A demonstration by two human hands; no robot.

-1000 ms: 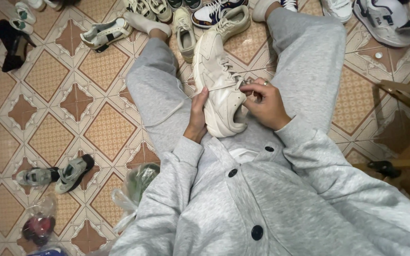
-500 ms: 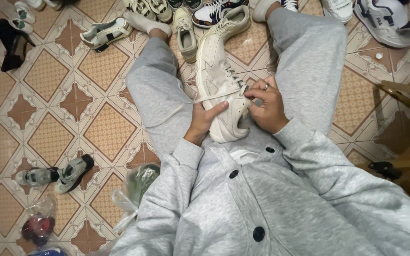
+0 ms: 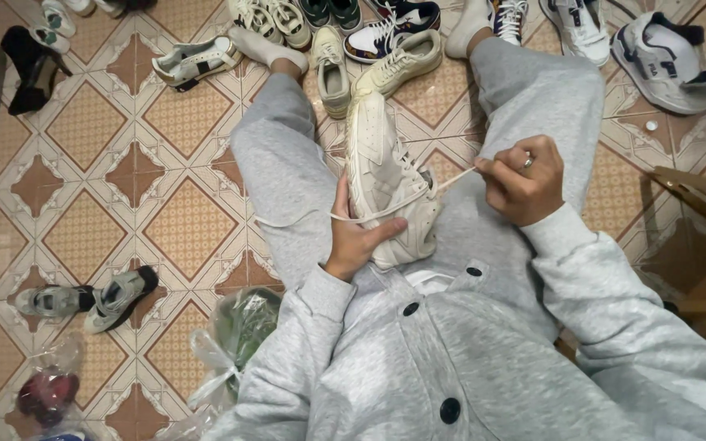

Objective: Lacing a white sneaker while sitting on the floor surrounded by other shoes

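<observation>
Since the earlier frame the right hand (image 3: pixel 525 181) has pulled away from the sneaker (image 3: pixel 387 181) to the right, drawing the lace (image 3: pixel 402 202) out taut, and the left hand (image 3: pixel 351 237) has slid under the shoe's side.

The floor (image 3: pixel 124 180) is glossy tile in a tan and brown diamond pattern. The person sits on it in a grey fleece suit (image 3: pixel 467 359) with dark buttons, legs spread, and those legs wall in the lap on both sides.

Beyond the feet a row of shoes (image 3: pixel 345 41) lies crowded together, white, cream, navy and green, just past the sneaker's toe. A white and navy pair (image 3: pixel 663 57) sits at the upper right. A wooden frame (image 3: pixel 700 212) stands at the right edge. At lower left lie a grey and black pair (image 3: pixel 91 298), and black heels (image 3: pixel 30 69) at upper left.

A clear plastic bag (image 3: pixel 234 335) by the left elbow holds something green; a smaller bag (image 3: pixel 46 392) holds something dark red.

The sneaker rests in the lap, toe pointing away, cream, scuffed, with a thick sole. The left hand's grip is a loose cradle on its heel side, thumb across the upper. The right hand's grip is closed on the flat, pale lace, which runs from the eyelets to the fingers; its other end trails over the left thigh. A ring (image 3: pixel 526 163) shows on the right hand.
</observation>
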